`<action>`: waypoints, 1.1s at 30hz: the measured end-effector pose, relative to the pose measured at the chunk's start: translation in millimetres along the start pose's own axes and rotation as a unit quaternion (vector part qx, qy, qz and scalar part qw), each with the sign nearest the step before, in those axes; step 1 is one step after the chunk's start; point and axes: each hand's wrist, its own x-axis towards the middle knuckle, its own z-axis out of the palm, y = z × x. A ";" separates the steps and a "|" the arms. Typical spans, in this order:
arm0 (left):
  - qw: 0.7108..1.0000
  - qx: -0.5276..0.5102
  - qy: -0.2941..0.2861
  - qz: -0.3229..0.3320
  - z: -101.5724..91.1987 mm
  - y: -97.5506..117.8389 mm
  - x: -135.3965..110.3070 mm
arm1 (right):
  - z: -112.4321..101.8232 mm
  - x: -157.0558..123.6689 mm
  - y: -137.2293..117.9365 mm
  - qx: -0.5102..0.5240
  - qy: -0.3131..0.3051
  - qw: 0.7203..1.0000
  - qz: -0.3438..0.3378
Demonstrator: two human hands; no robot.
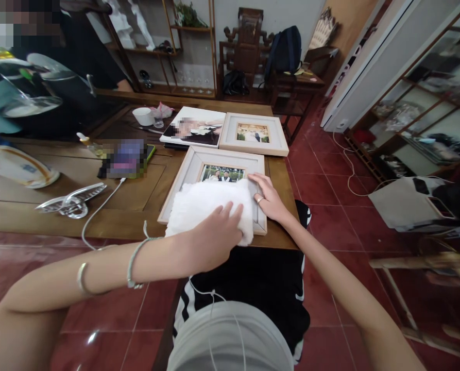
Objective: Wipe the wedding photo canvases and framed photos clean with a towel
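A white fluffy cloth (210,206) covers the lower part of a framed photo. My left hand (218,234) presses down on the cloth from above, its fingers slightly apart and its thumb hidden. Pale wood edges the picture frame (183,180), which lies flat at the table's near corner; the upper part of its photo of two people shows above the cloth. At the frame's right side, my right hand (270,198), with a ring on one finger, grips the border, fingertips reaching over onto its inner part.
Behind lie a second framed photo (255,135) and a photo panel (193,128). Leftward on the wooden table (152,180) are a phone (127,157) with a white cable, a clear hair claw (73,201), a dropper bottle (90,144) and a white cup (142,116). Someone in dark clothing is across the table.
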 end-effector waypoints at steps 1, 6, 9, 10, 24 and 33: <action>1.000 -0.005 0.009 0.012 0.4 2.9 -3.6 | 0.0 -0.1 -0.4 0.000 0.001 1.000 0.001; 0.999 -0.004 0.036 -0.021 7.5 -3.6 10.6 | -1.1 0.1 -0.5 -0.002 0.000 1.000 -0.002; 0.995 -0.003 0.040 -0.090 13.8 -19.6 35.8 | -1.6 0.9 1.7 -0.009 -0.006 1.000 -0.012; 0.993 -0.005 0.038 -0.114 15.9 -25.9 44.7 | -1.5 1.1 2.6 -0.011 -0.007 1.000 -0.016; 0.981 0.025 0.094 -0.165 26.3 -69.0 100.6 | -0.7 1.4 3.1 -0.006 -0.008 1.000 -0.015; 0.993 0.031 0.074 -0.086 21.8 -16.5 48.6 | -1.7 7.9 -2.1 -0.008 0.042 0.999 0.031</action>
